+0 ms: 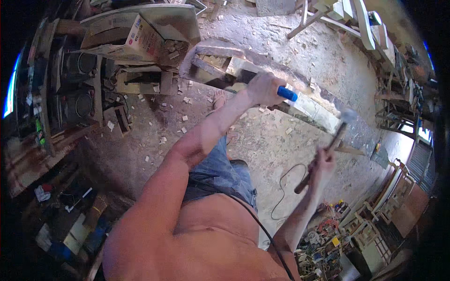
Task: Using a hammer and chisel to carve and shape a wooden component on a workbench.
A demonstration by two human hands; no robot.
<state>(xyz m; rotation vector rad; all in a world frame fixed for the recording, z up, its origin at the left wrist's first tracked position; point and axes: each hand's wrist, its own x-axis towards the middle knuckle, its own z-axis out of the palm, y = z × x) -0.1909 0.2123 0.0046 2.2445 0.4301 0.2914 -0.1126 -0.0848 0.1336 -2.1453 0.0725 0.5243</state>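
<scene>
My left hand (265, 89) grips a chisel with a blue handle (287, 93) over a long, rough wooden bench (205, 51) that runs diagonally across the upper middle. Pale wood pieces (328, 114) lie along its top, and the chisel's blade is hidden by my hand. At the right, my right hand (321, 164) is closed round the wooden handle of a hammer, whose blurred metal head (348, 117) is raised near the bench's right end, right of the chisel.
A cardboard box (117, 35) and dark speakers (75, 84) stand at the left. Wooden frames (356, 23) line the upper right. Clutter (356, 234) fills the lower right. Wood chips and a loose cable (286, 187) lie on the concrete floor around my bare feet.
</scene>
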